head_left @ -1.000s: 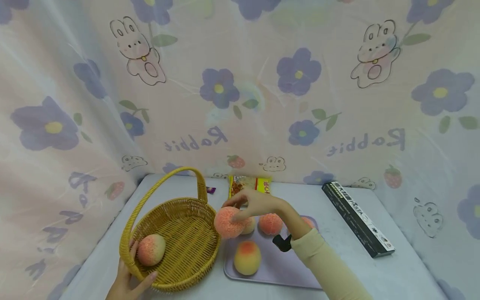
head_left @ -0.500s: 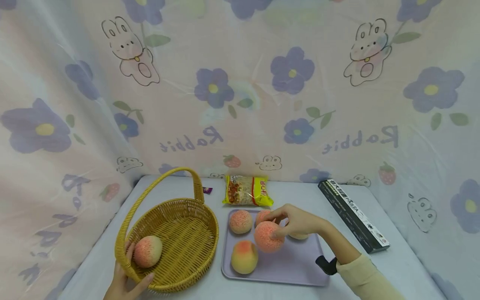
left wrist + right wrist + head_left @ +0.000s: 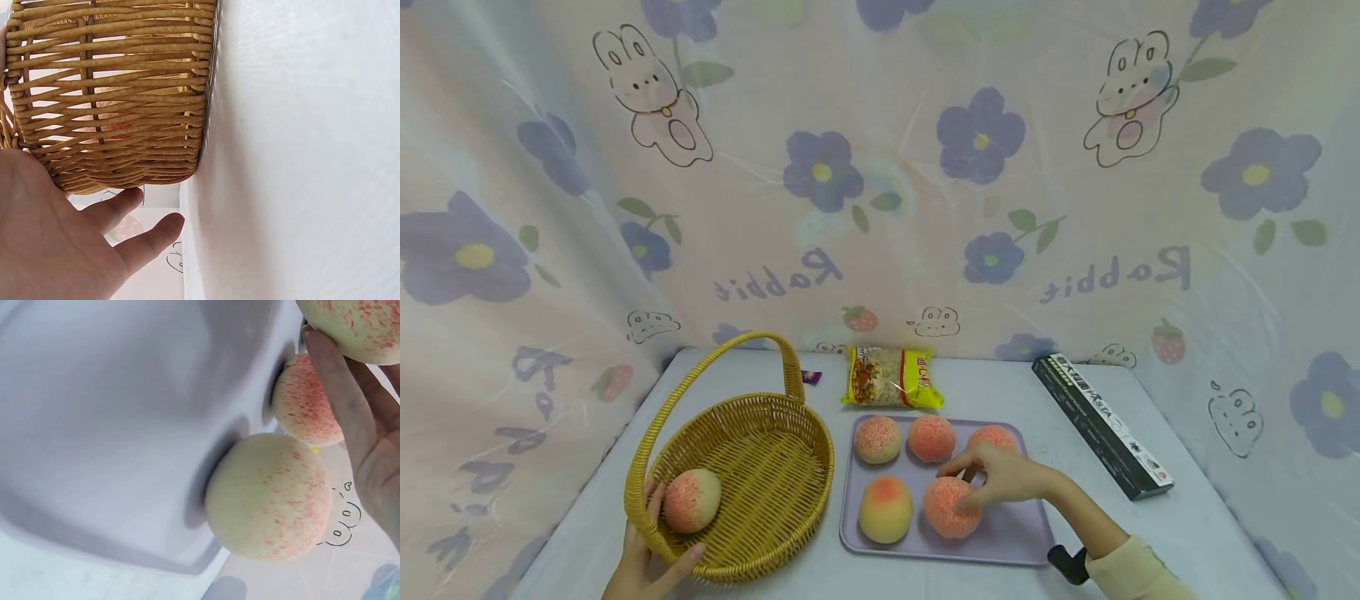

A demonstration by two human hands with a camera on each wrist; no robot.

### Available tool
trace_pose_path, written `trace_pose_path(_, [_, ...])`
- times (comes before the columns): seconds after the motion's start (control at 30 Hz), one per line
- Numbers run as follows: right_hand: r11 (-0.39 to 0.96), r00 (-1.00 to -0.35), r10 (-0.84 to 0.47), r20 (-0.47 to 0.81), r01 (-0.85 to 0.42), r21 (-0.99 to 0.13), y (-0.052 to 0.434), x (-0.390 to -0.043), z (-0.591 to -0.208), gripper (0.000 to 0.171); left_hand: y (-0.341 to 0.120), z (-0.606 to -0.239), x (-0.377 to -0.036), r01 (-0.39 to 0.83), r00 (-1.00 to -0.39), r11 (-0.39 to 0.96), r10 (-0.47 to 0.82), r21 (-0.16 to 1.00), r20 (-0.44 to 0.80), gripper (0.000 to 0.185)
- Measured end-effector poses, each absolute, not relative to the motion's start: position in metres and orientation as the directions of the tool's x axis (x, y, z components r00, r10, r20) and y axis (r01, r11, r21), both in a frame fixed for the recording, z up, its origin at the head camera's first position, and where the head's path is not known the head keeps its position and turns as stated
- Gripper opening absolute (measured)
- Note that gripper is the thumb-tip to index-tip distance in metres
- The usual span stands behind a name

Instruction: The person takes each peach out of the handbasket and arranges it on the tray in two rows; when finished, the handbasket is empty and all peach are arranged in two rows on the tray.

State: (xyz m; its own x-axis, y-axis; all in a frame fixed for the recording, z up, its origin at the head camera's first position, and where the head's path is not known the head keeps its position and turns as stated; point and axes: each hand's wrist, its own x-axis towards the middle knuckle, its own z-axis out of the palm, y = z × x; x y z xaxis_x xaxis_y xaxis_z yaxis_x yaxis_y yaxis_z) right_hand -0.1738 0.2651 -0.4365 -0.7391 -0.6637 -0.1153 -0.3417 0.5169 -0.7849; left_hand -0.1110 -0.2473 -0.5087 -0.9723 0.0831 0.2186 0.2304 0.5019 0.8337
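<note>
white table (image 3: 1157, 533), rabbit-print curtain (image 3: 880, 167)

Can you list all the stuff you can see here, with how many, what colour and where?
peaches on tray: five, pink and yellow, three at the back, two in front
peach in basket: one, pink, near side
basket: one, yellow wicker with a handle, left on the table
tray: one, lilac, middle of the table
snack packet: one, yellow, behind the tray
long box: one, black, right of the tray
table: one, white
curtain: pink with purple flowers and rabbits, behind
left hand: holds the basket's near rim
right hand: fingers on the front right peach
</note>
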Motion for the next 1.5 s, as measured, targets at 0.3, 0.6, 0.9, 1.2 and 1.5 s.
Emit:
trace_pose_path(0.3, [0.498,-0.731,-0.674,-0.112,-0.336,-0.799,0.267,-0.174,-0.449,0.047,-0.247,-0.506,-0.111,0.211,-0.977,0.519,0.077,0.829,0.2,0.104])
trace_pose_path(0.6, [0.496,-0.722,-0.679,-0.136,-0.315,-0.809,0.269,-0.174,-0.455,0.047,-0.247,-0.504,-0.111,0.186,-0.982,0.534,0.072,0.825,0.175,0.105])
trace_pose_path(0.9, [0.48,-0.722,-0.675,-0.152,-0.273,-0.834,0.269,-0.173,-0.455,0.05,-0.247,-0.504,-0.111,0.188,-0.982,0.532,0.072,0.825,0.177,0.105])
trace_pose_path(1.2, [0.472,-0.714,-0.686,-0.141,-0.288,-0.833,0.266,-0.173,-0.456,0.051,-0.248,-0.506,-0.111,0.209,-0.977,0.526,0.081,0.824,0.196,0.105])
trace_pose_path(1.5, [0.478,-0.7,-0.698,-0.151,-0.299,-0.826,0.264,-0.173,-0.458,0.051,-0.247,-0.505,-0.11,0.201,-0.979,0.517,0.082,0.832,0.185,0.105])
